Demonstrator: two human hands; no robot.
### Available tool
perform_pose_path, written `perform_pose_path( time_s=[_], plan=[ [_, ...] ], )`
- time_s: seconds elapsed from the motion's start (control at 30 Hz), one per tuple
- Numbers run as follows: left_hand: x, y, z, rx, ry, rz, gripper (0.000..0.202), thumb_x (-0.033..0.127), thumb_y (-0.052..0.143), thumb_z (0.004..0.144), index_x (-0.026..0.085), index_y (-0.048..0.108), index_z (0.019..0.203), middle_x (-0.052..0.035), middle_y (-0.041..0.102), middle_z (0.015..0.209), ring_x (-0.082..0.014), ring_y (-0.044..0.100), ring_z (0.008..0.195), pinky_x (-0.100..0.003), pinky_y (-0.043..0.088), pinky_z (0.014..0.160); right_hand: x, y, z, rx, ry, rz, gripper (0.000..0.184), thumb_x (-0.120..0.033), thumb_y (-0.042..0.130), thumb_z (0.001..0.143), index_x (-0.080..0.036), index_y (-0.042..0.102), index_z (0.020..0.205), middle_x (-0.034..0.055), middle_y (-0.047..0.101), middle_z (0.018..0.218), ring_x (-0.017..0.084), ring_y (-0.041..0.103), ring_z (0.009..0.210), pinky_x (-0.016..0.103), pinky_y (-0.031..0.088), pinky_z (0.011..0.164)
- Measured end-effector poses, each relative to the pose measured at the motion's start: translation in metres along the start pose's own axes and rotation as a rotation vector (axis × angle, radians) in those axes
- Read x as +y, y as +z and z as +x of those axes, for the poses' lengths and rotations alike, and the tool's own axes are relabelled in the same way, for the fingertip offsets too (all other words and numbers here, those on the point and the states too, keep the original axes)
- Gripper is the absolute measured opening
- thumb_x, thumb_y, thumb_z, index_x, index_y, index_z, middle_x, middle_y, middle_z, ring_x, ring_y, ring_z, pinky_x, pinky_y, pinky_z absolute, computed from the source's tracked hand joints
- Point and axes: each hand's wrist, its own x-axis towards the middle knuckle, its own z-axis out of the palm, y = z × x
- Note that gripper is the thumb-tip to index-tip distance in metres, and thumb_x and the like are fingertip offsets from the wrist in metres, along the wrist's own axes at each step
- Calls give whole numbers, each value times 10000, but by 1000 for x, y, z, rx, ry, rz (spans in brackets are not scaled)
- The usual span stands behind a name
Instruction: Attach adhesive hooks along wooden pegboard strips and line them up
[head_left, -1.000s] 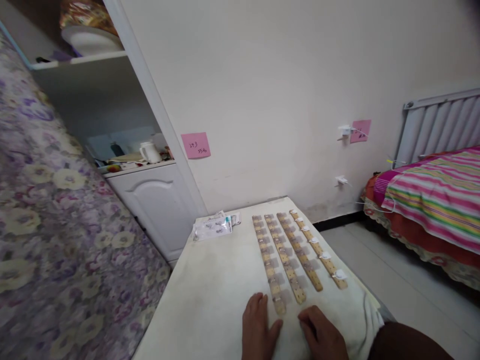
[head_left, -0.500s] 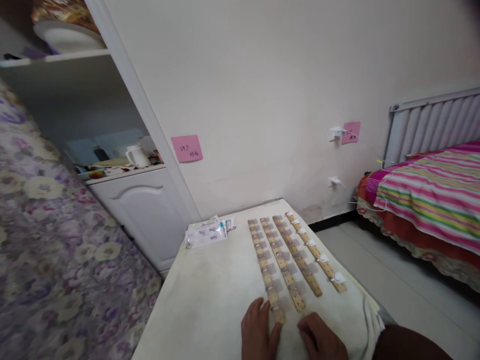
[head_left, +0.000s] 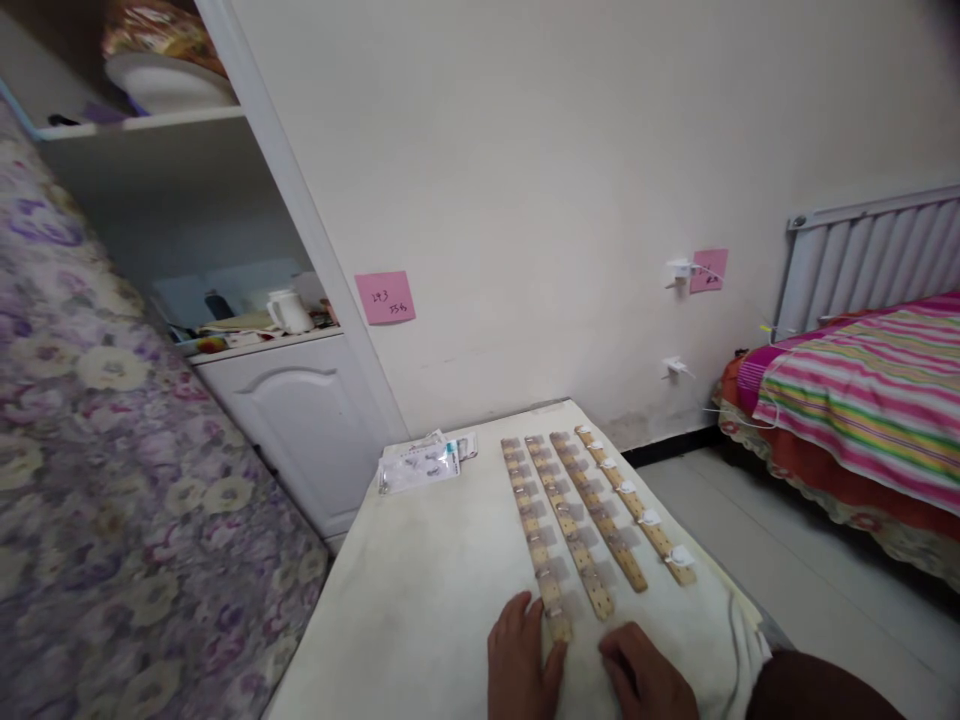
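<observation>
Four light-brown strips with small holes lie side by side on the cloth-covered table. My left hand [head_left: 519, 655] rests beside the near end of the leftmost strip [head_left: 553, 605], fingers stretched along its left side and thumb by its end. My right hand [head_left: 651, 675] lies on the cloth to the right of that end, fingers loosely bent, with nothing visible in them. Clear tabs sit along the leftmost strip, the second strip [head_left: 577, 540] and the third strip [head_left: 600, 515]. White pieces are spaced along the rightmost strip [head_left: 656, 538].
Flat clear packets [head_left: 420, 465] lie at the table's back left. The table [head_left: 405, 570] meets the wall behind. Left stand a floral curtain [head_left: 135, 480] and a shelved cabinet [head_left: 292, 420]; at right is a bed [head_left: 862, 370]. A brown rounded shape [head_left: 817, 685] is at lower right.
The whole view has shifted slightly, so everything appears a little further right. Both hands and the strips keep nearly the same positions relative to each other.
</observation>
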Motion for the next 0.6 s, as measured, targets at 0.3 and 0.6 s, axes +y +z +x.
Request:
perform_pose_path(
  time_s=[0.3, 0.6],
  plan=[
    [-6, 16, -7, 86, 107, 161, 426, 345, 506, 839, 180, 560, 1227, -113, 576, 1279, -261, 530, 1169, -408, 437, 961, 0, 1, -1, 27, -51, -8, 219, -318, 408, 860, -236, 574, 743, -8, 617, 706, 142, 614, 645, 222, 484, 618],
    [-33, 30, -37, 319, 356, 273, 376, 339, 564, 773, 202, 633, 1117, -81, 675, 1141, -232, 644, 1005, -330, 526, 791, -6, -7, -2, -43, -90, 1, 266, -379, 424, 865, -226, 616, 763, 17, 633, 719, 149, 621, 650, 224, 506, 622]
  ],
)
